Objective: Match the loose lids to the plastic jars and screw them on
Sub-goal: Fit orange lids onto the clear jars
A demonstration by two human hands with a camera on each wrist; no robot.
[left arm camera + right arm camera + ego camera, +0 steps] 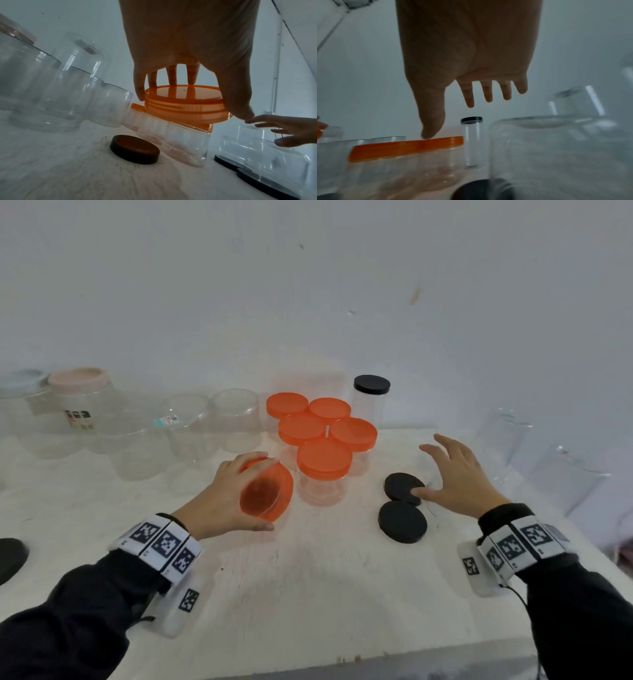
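My left hand [219, 501] grips a loose orange lid [267, 491] tilted on edge, just left of the nearest orange-lidded clear jar [323, 470]. In the left wrist view the fingers [171, 75] and thumb wrap the orange lid [183, 102], whose inner thread shows. Several more orange-lidded jars [329, 422] cluster behind. My right hand [459, 474] hovers with its fingers spread and holds nothing, its thumb at the farther black lid [400, 486]; a second black lid [402, 522] lies nearer. Below the right hand [467, 54] in the right wrist view stands a blurred clear jar [547, 148].
Open clear jars [236, 419] line the back left, beside jars with a pink lid [80, 378] and a pale blue lid [22, 378]. A tall black-lidded jar [371, 392] stands behind the orange group. More clear containers [561, 484] sit at the right. Another black lid [10, 556] lies far left.
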